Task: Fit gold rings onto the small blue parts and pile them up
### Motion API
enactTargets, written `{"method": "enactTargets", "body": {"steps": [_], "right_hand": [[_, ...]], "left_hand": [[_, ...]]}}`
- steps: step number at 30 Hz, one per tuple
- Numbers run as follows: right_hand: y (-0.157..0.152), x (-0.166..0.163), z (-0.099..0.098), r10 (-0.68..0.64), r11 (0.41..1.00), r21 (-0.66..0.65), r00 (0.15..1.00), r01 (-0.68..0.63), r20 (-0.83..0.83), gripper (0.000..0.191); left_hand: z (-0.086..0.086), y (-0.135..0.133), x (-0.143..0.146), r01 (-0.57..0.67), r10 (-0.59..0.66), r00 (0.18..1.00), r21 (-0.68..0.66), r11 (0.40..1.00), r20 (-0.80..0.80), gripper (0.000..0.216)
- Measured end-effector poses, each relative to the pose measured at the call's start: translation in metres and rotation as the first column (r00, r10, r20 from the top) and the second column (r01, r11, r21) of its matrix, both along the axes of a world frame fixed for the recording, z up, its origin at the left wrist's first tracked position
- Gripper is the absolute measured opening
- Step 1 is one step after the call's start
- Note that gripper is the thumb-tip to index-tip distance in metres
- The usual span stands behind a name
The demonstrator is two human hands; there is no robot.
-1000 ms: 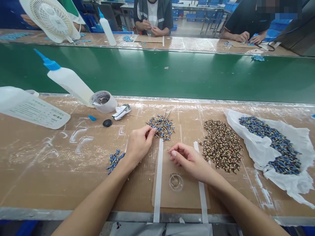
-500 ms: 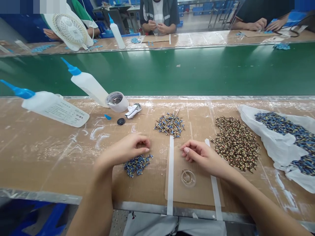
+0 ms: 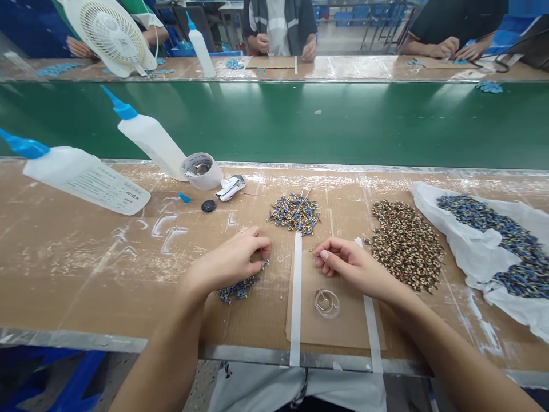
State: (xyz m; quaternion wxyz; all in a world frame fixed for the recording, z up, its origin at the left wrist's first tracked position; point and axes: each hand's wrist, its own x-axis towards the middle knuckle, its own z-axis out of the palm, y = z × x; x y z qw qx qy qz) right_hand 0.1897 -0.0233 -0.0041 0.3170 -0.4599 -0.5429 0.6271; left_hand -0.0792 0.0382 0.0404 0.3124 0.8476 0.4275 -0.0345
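My left hand [image 3: 238,257] is over a small pile of blue-and-yellow parts [image 3: 240,289], partly covering it. Its thumb and forefinger close around a tiny blue part [image 3: 266,263] at the pile's edge. My right hand [image 3: 341,263] hovers above a taped cardboard sheet [image 3: 334,335], thumb pressed to curled fingers; whatever is in the pinch is too small to make out. Just below it sits a round clear dish [image 3: 327,304] with a thin stick inside. Beyond both hands, tweezers [image 3: 305,197] rest on a heap of blue-and-brass parts [image 3: 291,216].
At right are a heap of brownish ring-like parts [image 3: 405,246] and a white bag [image 3: 476,263] of blue parts. Two blue-tipped bottles [image 3: 90,177], a tape roll [image 3: 201,178] and a black cap [image 3: 208,206] stand left. People work beyond the green belt [image 3: 274,123].
My left hand has moved slightly right and lower onto the small pile, its fingers now at a blue part. My right hand stays nearly in place. The view has shifted a little.
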Motion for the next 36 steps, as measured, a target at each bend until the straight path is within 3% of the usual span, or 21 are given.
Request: {"method": "enactTargets", "body": {"steps": [9,12,15,20,25,28,30,33,36], "right_hand": [[0.000,0.000,0.004,0.005,1.000,0.007,1.000,-0.006,0.023,0.020],[-0.001,0.001,0.005,0.015,1.000,0.014,0.999,-0.015,0.034,0.020],[-0.001,0.000,0.006,0.019,1.000,0.018,0.999,-0.019,0.041,0.020],[-0.002,-0.001,0.007,0.029,0.999,0.020,0.998,-0.030,0.058,0.019],[-0.003,0.001,0.010,0.049,0.997,0.058,0.993,-0.055,0.105,0.018],[-0.004,0.004,0.014,0.116,0.983,0.121,0.978,-0.138,0.174,0.021],[-0.005,0.006,0.018,0.187,0.966,0.140,0.961,-0.218,0.202,0.023],[-0.005,0.008,0.021,0.273,0.949,0.108,0.943,-0.296,0.189,0.020],[-0.004,0.009,0.022,0.306,0.942,0.088,0.939,-0.323,0.158,0.021]], "left_hand": [[0.006,0.008,0.001,-0.175,0.167,0.981,0.079,0.981,0.101,0.006],[0.003,0.008,0.000,-0.215,0.199,0.974,0.175,0.961,0.105,0.007],[-0.004,0.008,0.004,-0.205,0.186,0.978,0.250,0.946,0.099,0.009],[-0.013,0.003,0.020,-0.139,0.128,0.990,0.265,0.954,0.057,0.012],[-0.012,-0.005,0.034,-0.114,0.092,0.991,0.261,0.959,0.097,0.010],[-0.009,-0.008,0.040,-0.162,0.124,0.972,0.190,0.968,0.199,0.011],[-0.009,-0.010,0.043,-0.164,0.141,0.946,0.058,0.985,0.291,0.010],[-0.012,-0.012,0.048,-0.117,0.158,0.905,-0.127,0.985,0.395,0.009],[-0.017,-0.012,0.053,-0.102,0.175,0.887,-0.188,0.977,0.427,0.007]]}}
